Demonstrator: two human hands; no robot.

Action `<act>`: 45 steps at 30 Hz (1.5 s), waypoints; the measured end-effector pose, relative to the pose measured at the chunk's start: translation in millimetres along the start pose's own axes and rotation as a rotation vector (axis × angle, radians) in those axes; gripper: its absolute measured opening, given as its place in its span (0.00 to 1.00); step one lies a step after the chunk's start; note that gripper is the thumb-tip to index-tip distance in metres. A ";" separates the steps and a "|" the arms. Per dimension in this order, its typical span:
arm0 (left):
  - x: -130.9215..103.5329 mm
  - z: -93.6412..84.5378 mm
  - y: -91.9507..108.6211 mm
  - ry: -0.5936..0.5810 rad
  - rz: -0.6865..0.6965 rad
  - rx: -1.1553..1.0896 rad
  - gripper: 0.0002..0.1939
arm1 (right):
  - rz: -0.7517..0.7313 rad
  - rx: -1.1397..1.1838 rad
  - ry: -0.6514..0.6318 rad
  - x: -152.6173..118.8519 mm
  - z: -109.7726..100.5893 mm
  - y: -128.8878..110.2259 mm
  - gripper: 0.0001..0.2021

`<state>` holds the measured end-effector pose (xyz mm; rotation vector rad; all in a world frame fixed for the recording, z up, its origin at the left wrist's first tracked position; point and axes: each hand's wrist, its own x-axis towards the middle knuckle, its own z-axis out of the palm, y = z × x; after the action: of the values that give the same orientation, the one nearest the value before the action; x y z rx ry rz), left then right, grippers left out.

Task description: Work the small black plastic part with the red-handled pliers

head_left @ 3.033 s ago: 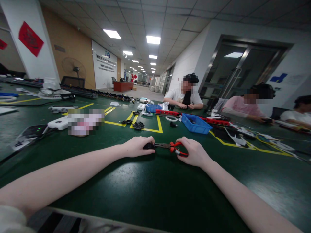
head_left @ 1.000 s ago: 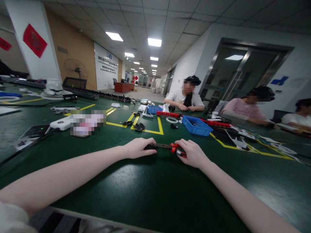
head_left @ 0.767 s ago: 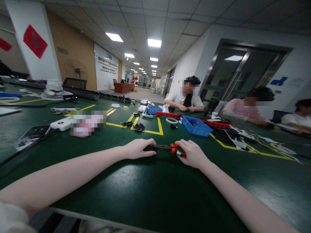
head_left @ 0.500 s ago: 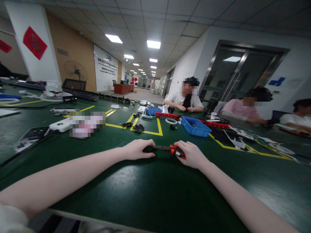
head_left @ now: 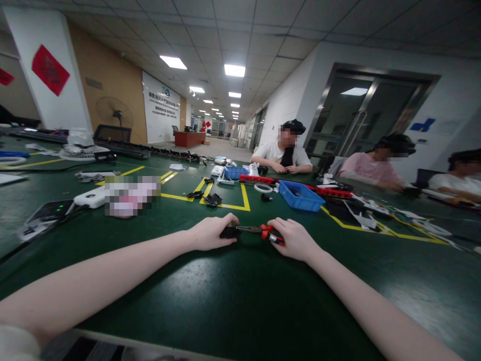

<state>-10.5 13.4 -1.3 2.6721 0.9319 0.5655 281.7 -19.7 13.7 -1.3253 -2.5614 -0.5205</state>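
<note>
My left hand (head_left: 215,232) is closed around a small black part (head_left: 228,232), pinched between thumb and forefinger; most of it is hidden by the fingers. In my right hand (head_left: 295,237) I grip red-and-black-handled pliers (head_left: 267,233). Their narrow metal jaws (head_left: 248,229) point left and meet the black part; whether they bite on it I cannot tell. Both hands are just above the green table (head_left: 240,296). Beyond them, small black pieces (head_left: 213,199) lie by yellow tape.
A blue bin (head_left: 300,195) stands ahead on the right, beside a small black object (head_left: 266,197) and a white ring (head_left: 263,188). To the left lie a phone (head_left: 128,200), a white power bank (head_left: 90,196) and a cabled device (head_left: 48,215). Across the table sits a co-worker (head_left: 287,150).
The whole view has shifted slightly. My hands keep the same hold on the black part and the pliers, with little visible movement between them.
</note>
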 end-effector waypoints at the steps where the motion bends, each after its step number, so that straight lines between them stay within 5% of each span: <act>1: 0.2 0.3 0.4 0.004 -0.013 0.022 0.25 | 0.003 0.005 -0.006 -0.1 0.0 0.1 0.17; 8: 3.0 1.0 2.6 -0.032 -0.094 0.221 0.22 | -0.003 0.003 -0.006 0.6 -0.2 -0.7 0.16; 45: 1.0 -2.6 3.7 -0.068 0.078 0.317 0.19 | -0.033 -0.032 0.057 2.3 2.1 0.0 0.20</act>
<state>-8.9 11.6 2.7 2.9980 0.9727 0.3649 280.3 -17.2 12.5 -1.2623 -2.5423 -0.5996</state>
